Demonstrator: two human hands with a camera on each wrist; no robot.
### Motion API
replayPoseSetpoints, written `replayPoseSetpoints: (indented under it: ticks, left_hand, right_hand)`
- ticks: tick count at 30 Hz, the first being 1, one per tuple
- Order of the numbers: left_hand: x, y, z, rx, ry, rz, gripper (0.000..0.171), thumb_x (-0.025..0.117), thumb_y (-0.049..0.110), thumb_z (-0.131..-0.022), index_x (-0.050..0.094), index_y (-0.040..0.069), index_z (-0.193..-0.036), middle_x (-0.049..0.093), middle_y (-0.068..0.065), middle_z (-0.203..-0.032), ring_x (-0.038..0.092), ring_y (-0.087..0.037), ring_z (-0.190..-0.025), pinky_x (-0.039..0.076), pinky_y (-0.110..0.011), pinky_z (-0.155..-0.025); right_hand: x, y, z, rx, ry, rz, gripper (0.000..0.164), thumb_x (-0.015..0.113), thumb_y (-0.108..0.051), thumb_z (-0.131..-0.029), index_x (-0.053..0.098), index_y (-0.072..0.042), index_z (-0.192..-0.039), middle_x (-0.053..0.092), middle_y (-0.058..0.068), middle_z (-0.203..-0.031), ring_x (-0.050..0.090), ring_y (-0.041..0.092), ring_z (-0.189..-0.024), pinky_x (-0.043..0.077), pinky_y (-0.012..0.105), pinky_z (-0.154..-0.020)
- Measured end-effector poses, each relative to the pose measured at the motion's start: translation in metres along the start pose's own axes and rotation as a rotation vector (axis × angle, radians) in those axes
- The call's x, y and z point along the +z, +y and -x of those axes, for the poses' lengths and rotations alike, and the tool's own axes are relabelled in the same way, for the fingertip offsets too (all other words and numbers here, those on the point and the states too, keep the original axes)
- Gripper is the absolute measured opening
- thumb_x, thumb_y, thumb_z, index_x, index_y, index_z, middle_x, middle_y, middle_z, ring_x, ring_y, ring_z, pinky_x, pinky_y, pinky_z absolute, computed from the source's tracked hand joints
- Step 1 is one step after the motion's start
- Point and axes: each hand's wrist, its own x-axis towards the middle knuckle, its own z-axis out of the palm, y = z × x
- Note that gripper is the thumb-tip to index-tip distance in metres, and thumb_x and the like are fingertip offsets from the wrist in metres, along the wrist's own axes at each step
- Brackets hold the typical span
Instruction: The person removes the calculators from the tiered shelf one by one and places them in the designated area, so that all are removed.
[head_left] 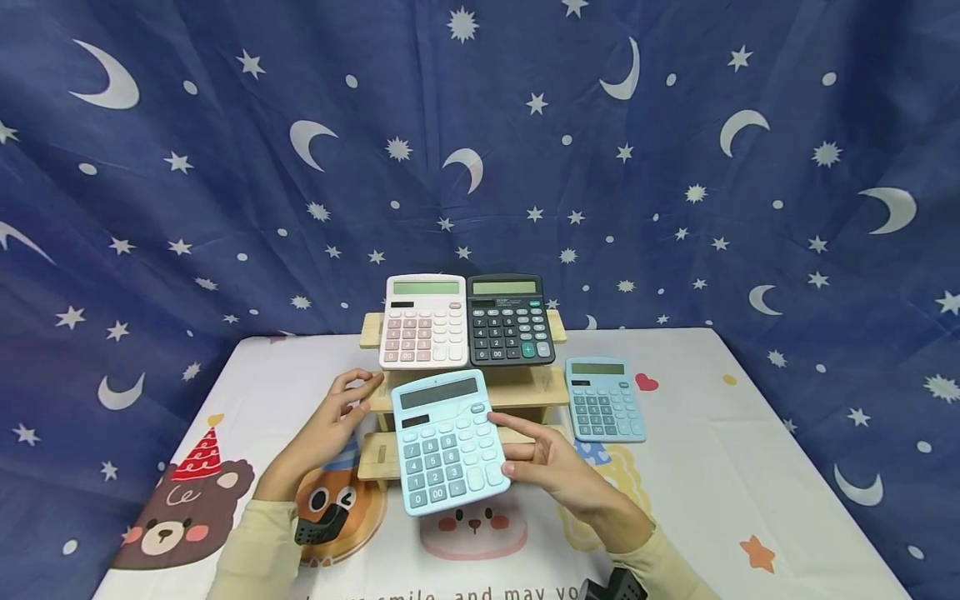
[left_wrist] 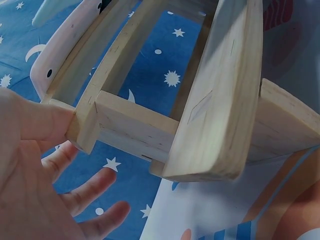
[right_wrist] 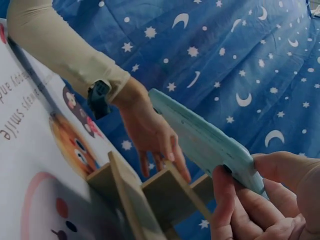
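My right hand (head_left: 551, 467) grips a light blue calculator (head_left: 450, 442) by its right edge. Thumb and fingers pinch it in the right wrist view, where its thin side (right_wrist: 210, 140) shows. The calculator is tilted, keys up, in front of a stepped wooden rack (head_left: 525, 390). At the rack's left side, my left hand (head_left: 330, 429) holds the end of the middle shelf (left_wrist: 87, 122) between thumb and a finger; its other fingers spread loosely. On the top step a white-and-pink calculator (head_left: 423, 321) leans beside a black calculator (head_left: 512, 321).
A smaller blue calculator (head_left: 606, 400) lies on the table to the right of the rack. The white tablecloth (head_left: 697, 483) has printed cartoon animals. A dark blue curtain (head_left: 480, 225) with moons and stars hangs behind and along both sides.
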Motion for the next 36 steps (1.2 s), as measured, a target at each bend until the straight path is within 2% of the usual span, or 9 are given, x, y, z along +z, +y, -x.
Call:
replayPoseSetpoints:
  ticks: [6,11,17,22,27,36]
  left_hand:
    - [0.001,0.002,-0.001,0.003,0.003,0.0,0.044,0.046,0.006,-0.106,0.045,-0.006,-0.148,0.035,-0.021,-0.147,0.032,-0.037,-0.138,0.039,-0.048,-0.097]
    - [0.001,0.002,-0.001,0.001,-0.002,-0.003,0.044,0.046,0.006,-0.106,0.045,-0.006,-0.148,0.035,-0.021,-0.146,0.032,-0.037,-0.138,0.038,-0.047,-0.095]
    - [0.001,0.001,0.0,0.015,0.002,-0.009,0.044,0.046,0.005,-0.106,0.046,-0.006,-0.148,0.036,-0.021,-0.146,0.033,-0.036,-0.136,0.038,-0.046,-0.095]
    - [0.002,-0.001,0.0,0.004,0.001,-0.032,0.044,0.045,0.005,-0.105,0.045,-0.006,-0.148,0.036,-0.021,-0.145,0.032,-0.036,-0.136,0.037,-0.044,-0.094]
    - [0.004,-0.002,-0.001,-0.003,0.0,-0.037,0.044,0.044,0.004,-0.105,0.045,-0.006,-0.148,0.035,-0.022,-0.146,0.031,-0.038,-0.138,0.037,-0.05,-0.095]
    - [0.004,-0.002,-0.001,0.0,0.001,-0.034,0.045,0.043,0.003,-0.105,0.044,-0.006,-0.149,0.034,-0.022,-0.146,0.03,-0.04,-0.139,0.036,-0.055,-0.096]
  right_hand:
    - [-0.006,-0.011,0.007,-0.037,0.025,0.019,0.069,0.055,0.003,-0.098,0.022,0.003,-0.159,0.045,0.038,-0.145,0.069,0.017,-0.117,0.055,0.029,-0.095]
    - [-0.013,-0.02,0.013,-0.076,0.051,0.009,0.067,0.052,0.003,-0.099,0.022,0.001,-0.159,0.051,0.029,-0.145,0.068,0.018,-0.119,0.054,0.03,-0.097]
    - [-0.023,-0.028,0.021,-0.118,0.085,-0.016,0.067,0.05,0.002,-0.101,0.018,0.005,-0.159,0.048,0.026,-0.15,0.066,0.018,-0.122,0.053,0.031,-0.099]
    - [-0.029,-0.035,0.027,-0.124,0.136,-0.01,0.067,0.051,0.001,-0.101,0.019,0.003,-0.159,0.059,0.005,-0.145,0.066,0.013,-0.122,0.053,0.028,-0.1]
    - [-0.036,-0.039,0.032,-0.143,0.188,0.007,0.064,0.05,0.0,-0.102,0.021,0.001,-0.16,0.061,-0.006,-0.142,0.065,0.011,-0.122,0.054,0.026,-0.096]
    - [-0.048,-0.05,0.043,-0.183,0.216,0.007,0.063,0.047,0.002,-0.103,0.02,0.001,-0.16,0.063,-0.006,-0.139,0.069,0.008,-0.112,0.056,0.019,-0.08]
